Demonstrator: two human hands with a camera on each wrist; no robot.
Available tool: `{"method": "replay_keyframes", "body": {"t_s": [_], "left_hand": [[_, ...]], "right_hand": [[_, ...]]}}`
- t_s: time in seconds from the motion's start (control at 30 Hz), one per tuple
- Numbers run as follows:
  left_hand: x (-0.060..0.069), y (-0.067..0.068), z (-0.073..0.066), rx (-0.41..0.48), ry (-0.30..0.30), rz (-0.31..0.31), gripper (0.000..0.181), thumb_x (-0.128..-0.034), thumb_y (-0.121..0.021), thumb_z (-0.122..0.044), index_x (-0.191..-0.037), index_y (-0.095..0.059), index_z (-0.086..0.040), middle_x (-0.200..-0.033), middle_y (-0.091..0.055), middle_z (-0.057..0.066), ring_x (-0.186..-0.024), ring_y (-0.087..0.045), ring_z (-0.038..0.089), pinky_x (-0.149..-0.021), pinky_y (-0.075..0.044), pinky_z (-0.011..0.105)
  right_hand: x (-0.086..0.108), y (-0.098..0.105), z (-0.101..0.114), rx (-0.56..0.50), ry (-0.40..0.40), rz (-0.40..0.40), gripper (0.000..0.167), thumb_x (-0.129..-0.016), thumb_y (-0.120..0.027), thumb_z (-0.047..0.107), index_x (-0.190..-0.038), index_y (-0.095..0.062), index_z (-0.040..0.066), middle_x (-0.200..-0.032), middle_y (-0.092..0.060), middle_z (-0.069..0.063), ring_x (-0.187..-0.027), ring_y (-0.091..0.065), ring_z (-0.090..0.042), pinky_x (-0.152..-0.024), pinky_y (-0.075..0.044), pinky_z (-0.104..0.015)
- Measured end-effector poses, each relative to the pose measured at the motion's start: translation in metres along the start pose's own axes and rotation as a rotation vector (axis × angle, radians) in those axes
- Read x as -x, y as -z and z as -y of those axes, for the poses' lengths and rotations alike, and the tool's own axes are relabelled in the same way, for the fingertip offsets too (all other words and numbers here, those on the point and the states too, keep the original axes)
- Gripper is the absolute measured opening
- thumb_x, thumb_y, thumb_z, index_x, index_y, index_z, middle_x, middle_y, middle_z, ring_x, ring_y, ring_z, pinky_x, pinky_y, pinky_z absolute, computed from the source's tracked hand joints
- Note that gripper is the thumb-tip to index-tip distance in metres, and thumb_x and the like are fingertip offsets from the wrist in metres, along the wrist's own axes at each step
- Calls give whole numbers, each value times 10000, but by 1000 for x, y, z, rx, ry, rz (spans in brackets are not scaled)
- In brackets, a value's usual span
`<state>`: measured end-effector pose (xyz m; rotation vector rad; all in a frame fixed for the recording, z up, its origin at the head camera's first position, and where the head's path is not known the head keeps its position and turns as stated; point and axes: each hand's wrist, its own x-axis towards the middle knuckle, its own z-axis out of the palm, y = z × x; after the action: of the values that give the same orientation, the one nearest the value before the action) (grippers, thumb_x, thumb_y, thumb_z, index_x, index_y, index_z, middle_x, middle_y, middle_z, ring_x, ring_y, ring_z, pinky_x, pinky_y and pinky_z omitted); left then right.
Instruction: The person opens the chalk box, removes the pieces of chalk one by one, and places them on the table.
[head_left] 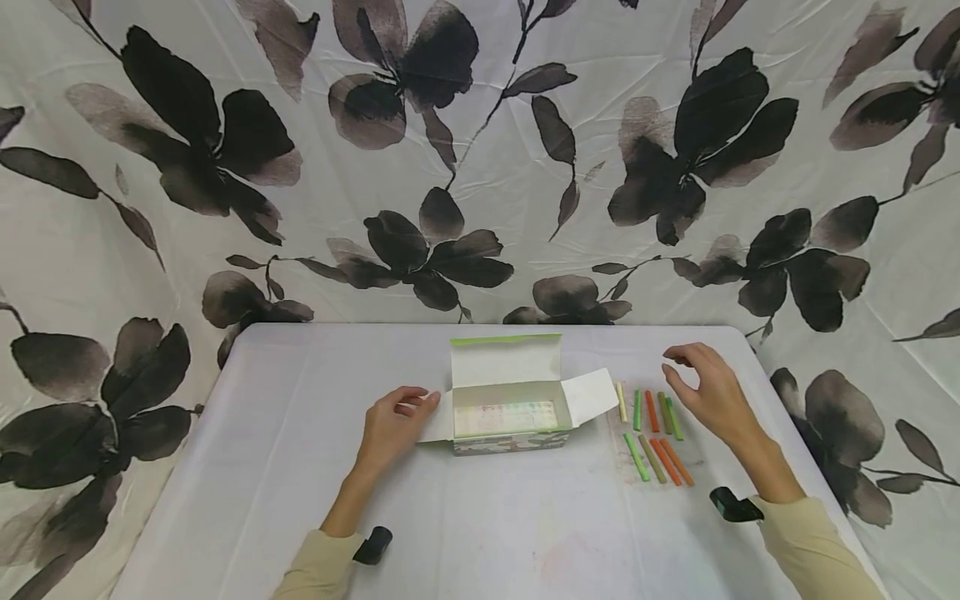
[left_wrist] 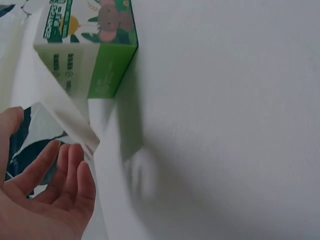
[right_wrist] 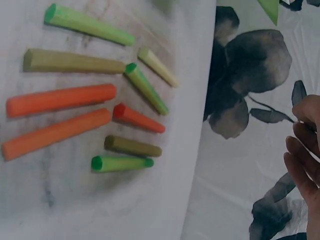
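Note:
A cardboard box (head_left: 510, 444) stands with its lid and side flaps folded out, and pale chalk sticks (head_left: 504, 417) lie in it. My left hand (head_left: 396, 423) is at the box's left flap (left_wrist: 70, 112), fingers loosely bent; whether they touch the flap I cannot tell. Right of the box, several coloured chalk sticks lie in two rows, among them a light green chalk (right_wrist: 90, 25) and an orange chalk (right_wrist: 57, 134). Over the far right side of these rows my right hand (head_left: 708, 392) hovers, fingers relaxed and nothing between thumb and fingers.
White cloth covers the table (head_left: 300, 367), marked with faint chalk smudges near the coloured sticks. A floral curtain (head_left: 465, 175) hangs behind the table's far edge. The box's right flap (head_left: 590, 396) reaches close to the pale yellow chalk (head_left: 621, 402).

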<state>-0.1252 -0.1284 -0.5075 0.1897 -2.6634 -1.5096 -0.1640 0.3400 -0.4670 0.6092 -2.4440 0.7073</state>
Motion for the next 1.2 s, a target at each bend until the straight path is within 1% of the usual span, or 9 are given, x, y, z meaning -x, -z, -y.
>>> {"method": "replay_keyframes", "body": {"t_s": [0.13,0.27,0.4,0.57,0.63,0.73,0.87,1.0,1.2], "left_hand": [[3,-8,0,29,4,22,451,-895,-798,-438,-1154,-745,-73,-1021,-718,74,-882,-654,214,-751,-518,340],[5,-15,-1,52,45,54,494,-858,-827,-463,-1170,-737,-90,-1051,-706,77,-886,-639,196,-748,-506,337],[6,-19,-1,73,87,79,491,-864,-823,-439,-1197,-726,-92,-1061,-705,76,-919,-646,205,-756,-509,338],[7,-20,-1,126,109,103,476,-888,-814,-383,-1229,-711,-67,-1060,-707,76,-931,-657,209,-734,-525,314],[6,-21,0,162,117,112,466,-892,-818,-356,-1235,-707,-61,-1055,-705,80,-908,-659,196,-708,-537,300],[6,-22,0,241,129,129,437,-903,-818,-290,-1235,-698,-32,-1036,-706,101,-853,-673,187,-688,-573,318],[4,-26,0,339,155,145,411,-907,-815,-209,-1233,-689,8,-1002,-706,125,-798,-687,179,-717,-603,350],[4,-29,1,381,192,148,418,-909,-811,-192,-1245,-679,20,-998,-701,124,-781,-685,154,-724,-607,336],[4,-30,1,406,233,152,422,-912,-807,-189,-1256,-671,13,-1010,-692,119,-783,-685,151,-720,-603,310]], "right_hand": [[-7,-5,8,-28,9,13,252,-823,-776,-96,-1052,-684,-45,-1007,-677,-150,-931,-620,-293,-839,-441,-238],[-13,-10,18,-66,31,26,256,-826,-777,-96,-1059,-685,-43,-1013,-674,-145,-920,-618,-273,-835,-454,-223],[-21,-17,29,-126,66,36,272,-823,-775,-117,-1068,-686,-38,-1005,-678,-135,-877,-628,-252,-800,-479,-226],[-29,-27,44,-216,101,61,291,-823,-769,-141,-1079,-686,-30,-1002,-691,-121,-841,-658,-222,-760,-522,-236],[-32,-30,50,-244,106,84,297,-831,-770,-132,-1091,-683,-17,-1007,-694,-112,-835,-667,-206,-757,-536,-233],[-37,-36,58,-285,112,123,295,-844,-770,-116,-1105,-679,-14,-1013,-696,-118,-829,-679,-200,-747,-559,-255],[-41,-44,68,-337,108,175,273,-863,-769,-89,-1107,-678,-9,-1024,-692,-131,-825,-681,-196,-695,-581,-293],[-42,-53,77,-380,93,244,242,-884,-767,-55,-1106,-681,-13,-1038,-689,-132,-824,-672,-177,-668,-583,-306],[-41,-69,87,-443,83,358,236,-902,-762,-26,-1120,-677,-55,-1052,-695,-158,-827,-671,-184,-703,-585,-317]]}}
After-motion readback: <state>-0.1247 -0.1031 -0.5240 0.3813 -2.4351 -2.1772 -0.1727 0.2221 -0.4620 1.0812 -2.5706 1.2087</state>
